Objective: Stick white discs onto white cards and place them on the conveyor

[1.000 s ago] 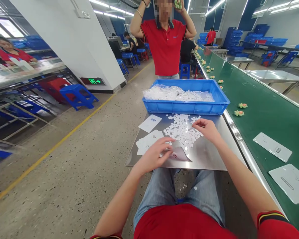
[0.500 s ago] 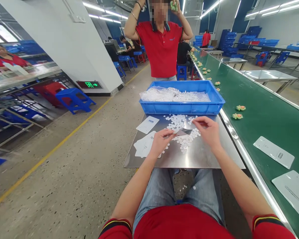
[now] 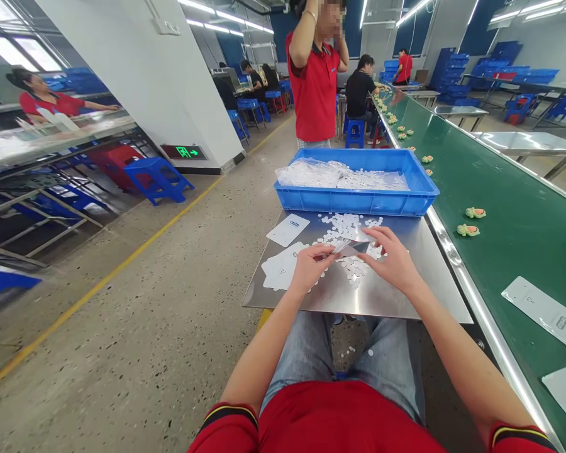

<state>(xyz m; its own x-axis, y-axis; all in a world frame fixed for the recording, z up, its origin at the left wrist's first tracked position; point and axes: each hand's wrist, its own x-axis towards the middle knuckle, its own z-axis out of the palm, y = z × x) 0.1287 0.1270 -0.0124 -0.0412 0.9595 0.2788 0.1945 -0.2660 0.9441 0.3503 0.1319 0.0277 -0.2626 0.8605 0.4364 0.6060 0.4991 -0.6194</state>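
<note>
The left hand (image 3: 312, 264) pinches a thin plastic piece (image 3: 350, 248) above scattered white discs (image 3: 355, 269); the right hand (image 3: 390, 257) has thumb and fingertips apart at its other end, and whether they grip it I cannot tell; overlapping white cards (image 3: 279, 272) lie beside the left hand, a single card (image 3: 288, 230) beyond them; a blue bin (image 3: 358, 202) with bagged discs blocks the far edge; the shiny metal table (image 3: 330, 301) adjoins a green belt (image 3: 490, 189) carrying small figures (image 3: 475, 213); a red-shirted person (image 3: 314, 94) stands behind the bin, near a white pillar (image 3: 170, 82) on speckled floor (image 3: 151, 302).
</note>
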